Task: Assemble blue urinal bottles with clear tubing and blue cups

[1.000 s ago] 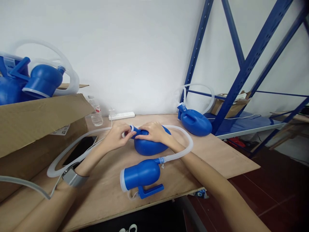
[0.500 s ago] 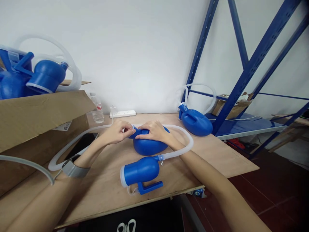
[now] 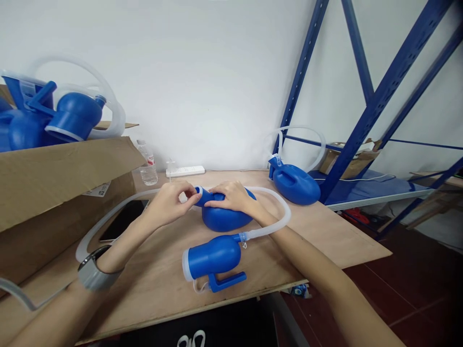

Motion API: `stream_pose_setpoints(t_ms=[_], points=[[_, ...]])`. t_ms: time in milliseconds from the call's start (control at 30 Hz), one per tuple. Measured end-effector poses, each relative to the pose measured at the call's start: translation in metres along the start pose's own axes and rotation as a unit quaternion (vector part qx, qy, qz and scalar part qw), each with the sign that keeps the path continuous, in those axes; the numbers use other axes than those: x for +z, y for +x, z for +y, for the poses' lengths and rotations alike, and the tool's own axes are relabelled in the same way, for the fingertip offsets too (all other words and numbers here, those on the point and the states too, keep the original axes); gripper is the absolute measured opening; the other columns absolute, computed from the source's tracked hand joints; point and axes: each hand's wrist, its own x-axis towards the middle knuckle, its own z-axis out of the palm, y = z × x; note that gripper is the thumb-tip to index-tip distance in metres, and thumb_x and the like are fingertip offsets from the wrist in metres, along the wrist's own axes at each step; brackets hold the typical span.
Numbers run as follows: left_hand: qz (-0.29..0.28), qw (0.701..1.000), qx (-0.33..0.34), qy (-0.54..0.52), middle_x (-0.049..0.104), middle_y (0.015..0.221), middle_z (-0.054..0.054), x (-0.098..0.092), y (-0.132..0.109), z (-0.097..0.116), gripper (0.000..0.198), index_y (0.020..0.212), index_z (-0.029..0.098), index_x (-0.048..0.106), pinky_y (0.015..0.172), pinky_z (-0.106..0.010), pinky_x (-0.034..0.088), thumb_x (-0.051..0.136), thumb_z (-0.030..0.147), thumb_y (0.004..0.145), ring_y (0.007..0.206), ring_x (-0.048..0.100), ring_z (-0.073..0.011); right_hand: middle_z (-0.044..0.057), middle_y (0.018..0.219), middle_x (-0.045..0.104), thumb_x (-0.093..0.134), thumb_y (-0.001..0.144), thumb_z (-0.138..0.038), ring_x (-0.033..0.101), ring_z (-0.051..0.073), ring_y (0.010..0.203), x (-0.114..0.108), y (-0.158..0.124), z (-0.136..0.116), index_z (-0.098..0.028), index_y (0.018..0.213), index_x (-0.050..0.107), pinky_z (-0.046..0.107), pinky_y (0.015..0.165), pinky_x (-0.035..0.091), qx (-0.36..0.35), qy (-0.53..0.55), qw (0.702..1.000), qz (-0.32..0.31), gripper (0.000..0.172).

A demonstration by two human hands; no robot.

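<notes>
A blue plastic urinal bottle [image 3: 226, 219] lies on its side on the wooden table, its neck pointing left. My right hand [image 3: 229, 196] is wrapped over its top, thumb toward the neck. At the bottle's mouth, my left hand [image 3: 177, 200] has thumb and forefinger pinched together; whatever is between the fingertips is too small to tell. In front lies a blue urinal cup [image 3: 215, 255] with a side handle and a whitish rim. A translucent hose [image 3: 284, 212] runs from its narrow end, loops right and passes behind the bottle and my hands toward the left.
An open cardboard box [image 3: 68, 173] holding more blue urinals stands at left. A phone [image 3: 125, 220], a water bottle [image 3: 148, 166] and a power strip [image 3: 186, 171] are nearby. Another urinal bottle [image 3: 296, 184] sits back right, beside a blue metal rack [image 3: 347, 144].
My left wrist has dropped lower and farther left, and its fingers have shifted slightly off the mouth, showing more of the rim. My right hand keeps its grip; the view shifts slightly.
</notes>
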Motion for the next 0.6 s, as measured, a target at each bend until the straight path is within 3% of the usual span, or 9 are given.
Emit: stream_pose_setpoints(t_ms=[67, 100, 200, 267, 333, 433, 500, 600], points=[[0.016, 1.0, 0.003, 0.021, 0.069, 0.076, -0.004, -0.001, -0.009, 0.008, 0.036, 0.078, 0.019, 0.066, 0.066, -0.031, 0.043, 0.056, 0.05, 0.094, 0.069, 0.061, -0.019, 0.007, 0.099, 0.08, 0.069, 0.091, -0.062, 0.072, 0.024, 0.091, 0.003, 0.001, 0.004, -0.023, 0.108, 0.081, 0.03, 0.079, 0.045, -0.002, 0.002, 1.0, 0.001, 0.044], [-0.001, 1.0, 0.012, 0.024, 0.069, 0.077, -0.004, -0.001, -0.015, 0.013, 0.038, 0.08, 0.019, 0.066, 0.065, -0.031, 0.042, 0.057, 0.053, 0.093, 0.07, 0.061, -0.0194, 0.007, 0.099, 0.08, 0.069, 0.09, -0.062, 0.072, 0.024, 0.091, 0.004, 0.002, 0.008, -0.023, 0.108, 0.081, 0.03, 0.079, 0.045, -0.004, 0.003, 1.0, 0.003, 0.044], [-0.164, 0.985, 0.052, 0.0, 0.075, 0.107, -0.007, 0.0, -0.033, 0.028, 0.051, 0.109, 0.024, 0.072, 0.08, -0.034, 0.048, 0.07, 0.067, 0.082, 0.094, 0.067, -0.0268, 0.007, 0.099, 0.08, 0.067, 0.09, -0.064, 0.072, 0.025, 0.093, 0.011, 0.007, 0.022, -0.023, 0.106, 0.08, 0.03, 0.079, 0.045, -0.011, -0.011, 1.0, 0.004, 0.045], [-0.216, 0.975, 0.052, -0.018, 0.072, 0.127, -0.01, 0.004, -0.04, 0.032, 0.069, 0.128, 0.028, 0.069, 0.091, -0.038, 0.048, 0.075, 0.071, 0.075, 0.113, 0.066, -0.0335, 0.008, 0.099, 0.08, 0.065, 0.092, -0.065, 0.071, 0.025, 0.094, 0.016, 0.014, 0.035, -0.022, 0.105, 0.08, 0.031, 0.08, 0.045, -0.017, -0.032, 0.999, 0.006, 0.047], [-0.253, 0.964, 0.039, -0.072, 0.072, 0.129, -0.009, 0.009, -0.041, 0.029, 0.07, 0.136, 0.031, 0.065, 0.092, -0.037, 0.049, 0.075, 0.067, 0.078, 0.115, 0.066, -0.0332, 0.01, 0.099, 0.079, 0.062, 0.093, -0.065, 0.07, 0.025, 0.094, 0.021, 0.025, 0.049, -0.021, 0.103, 0.079, 0.032, 0.081, 0.044, -0.031, -0.054, 0.998, 0.014, 0.049], [-0.308, 0.936, 0.014, -0.169, 0.076, 0.117, -0.006, 0.016, -0.037, 0.015, 0.057, 0.136, 0.031, 0.065, 0.085, -0.033, 0.052, 0.071, 0.058, 0.086, 0.103, 0.07, -0.0273, 0.013, 0.101, 0.076, 0.06, 0.096, -0.063, 0.066, 0.027, 0.097, 0.026, 0.041, 0.068, -0.018, 0.103, 0.077, 0.036, 0.088, 0.042, -0.051, -0.112, 0.991, 0.043, 0.049], [-0.304, 0.932, -0.025, -0.193, 0.076, 0.118, -0.006, 0.02, -0.035, 0.002, 0.054, 0.134, 0.028, 0.066, 0.087, -0.033, 0.053, 0.069, 0.056, 0.087, 0.103, 0.07, -0.0265, 0.016, 0.105, 0.073, 0.054, 0.1, -0.059, 0.062, 0.029, 0.102, 0.029, 0.047, 0.074, -0.016, 0.109, 0.075, 0.039, 0.092, 0.041, -0.037, -0.175, 0.982, 0.064, 0.048], [-0.227, 0.948, -0.105, -0.199, 0.073, 0.125, -0.008, 0.024, -0.035, -0.013, 0.056, 0.129, 0.024, 0.067, 0.095, -0.035, 0.053, 0.066, 0.06, 0.086, 0.111, 0.069, -0.0278, 0.019, 0.112, 0.069, 0.042, 0.108, -0.042, 0.057, 0.031, 0.107, 0.035, 0.039, 0.07, -0.013, 0.126, 0.069, 0.043, 0.092, 0.042, 0.013, -0.235, 0.97, 0.064, 0.043]])
